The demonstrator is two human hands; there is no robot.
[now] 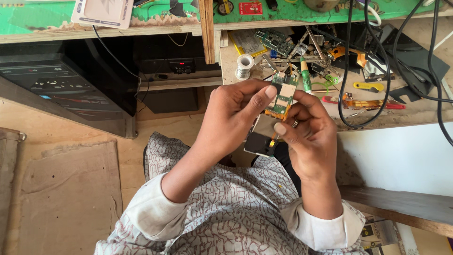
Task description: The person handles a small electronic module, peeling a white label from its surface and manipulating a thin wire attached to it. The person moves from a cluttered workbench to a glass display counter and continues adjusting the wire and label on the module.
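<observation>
Both my hands hold a small green circuit board (283, 96) in front of me, just below the workbench edge. My left hand (231, 118) pinches its left edge, thumb near the top. My right hand (309, 134), with a ring on one finger, grips it from the right, thumb pressing low on the board. A dark flat part (259, 143) with a thin orange ribbon hangs under the board between my palms. My patterned sleeves with white cuffs reach up from the bottom of the view.
The wooden workbench (415, 115) carries loose circuit boards, a solder spool (245, 63), a green-handled tool (306, 78), a yellow tool (369, 86), a red tool (377, 104) and black cables (347, 61). A dark computer case (61, 89) stands left; cardboard (71, 189) lies on the floor.
</observation>
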